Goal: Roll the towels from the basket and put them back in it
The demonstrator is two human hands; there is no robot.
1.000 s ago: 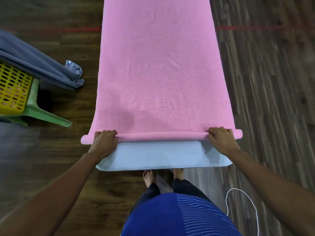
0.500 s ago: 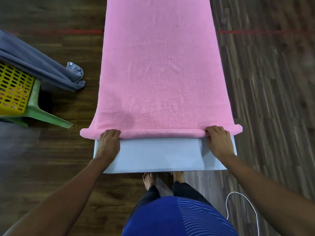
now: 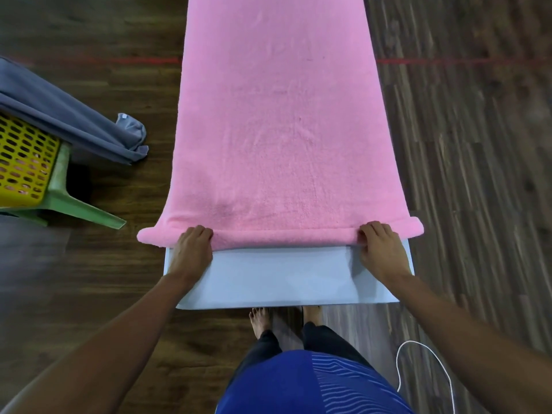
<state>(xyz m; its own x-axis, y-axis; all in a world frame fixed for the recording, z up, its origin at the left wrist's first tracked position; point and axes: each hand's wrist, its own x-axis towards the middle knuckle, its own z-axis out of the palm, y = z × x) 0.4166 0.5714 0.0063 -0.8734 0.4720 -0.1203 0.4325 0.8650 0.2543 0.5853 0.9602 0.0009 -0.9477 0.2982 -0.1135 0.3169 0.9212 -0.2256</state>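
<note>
A pink towel (image 3: 277, 130) lies spread flat along a narrow white table (image 3: 283, 279), running from the centre of the frame to its top edge. Its near end is turned over into a slim roll that crosses the frame just below the middle and overhangs the table on both sides. The left hand (image 3: 191, 252) sits at the left part of that roll and the right hand (image 3: 380, 252) at the right part, each palm down with the fingers curled over the top of the roll and gripping it, knuckles pointing up the frame. Below the roll a bare strip of the table shows between the two wrists. At the left edge of the frame stands a yellow basket (image 3: 24, 162) with a perforated wall, resting on a green stool (image 3: 86, 209), well apart from the pink towel. A grey towel (image 3: 74, 124) drapes over the basket's rim and trails towards the wooden floor (image 3: 463, 174). A red line (image 3: 143, 59) crosses the floor in the upper part of the frame, and a white cable (image 3: 430, 372) loops at the lower right, beside the person's bare feet (image 3: 261, 319).
</note>
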